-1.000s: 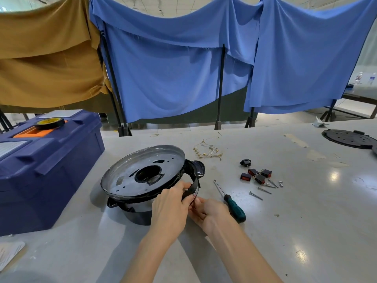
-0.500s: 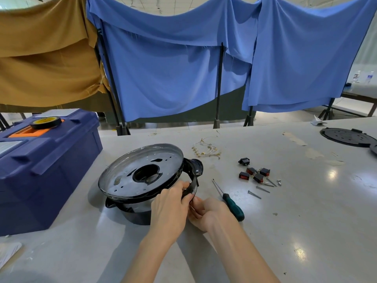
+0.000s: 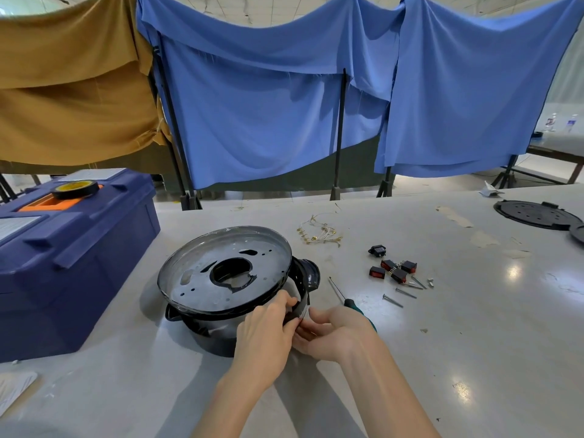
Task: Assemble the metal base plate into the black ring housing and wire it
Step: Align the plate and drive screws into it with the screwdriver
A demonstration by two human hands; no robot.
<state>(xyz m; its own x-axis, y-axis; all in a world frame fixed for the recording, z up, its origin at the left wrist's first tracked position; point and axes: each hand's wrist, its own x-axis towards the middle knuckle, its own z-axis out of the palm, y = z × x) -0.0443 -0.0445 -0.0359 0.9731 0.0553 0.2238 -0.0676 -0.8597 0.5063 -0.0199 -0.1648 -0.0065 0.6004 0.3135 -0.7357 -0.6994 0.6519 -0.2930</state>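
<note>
Head view, centre of grey table (image 3: pixel 442 358): metal base plate (image 3: pixel 221 270), tilted atop black ring housing (image 3: pixel 301 281). Left hand (image 3: pixel 264 336) curls round housing's near rim. Right hand (image 3: pixel 331 335) has fingertips at the same wall, hold undeterminable. White label (image 3: pixel 19 224) on blue toolbox (image 3: pixel 79 263): illegible. Alongside: screwdriver (image 3: pixel 339 292), red switches (image 3: pixel 395 270), loose wires (image 3: pixel 319 233). Backdrop: blue cloths (image 3: pixel 268 105), ochre cloth (image 3: pixel 69 90).

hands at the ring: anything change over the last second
Nothing clearly moved: the left hand keeps gripping the near rim of the ring, the right hand stays against it. The plate still lies tilted on the ring; screwdriver, switches and screws unmoved.
</note>
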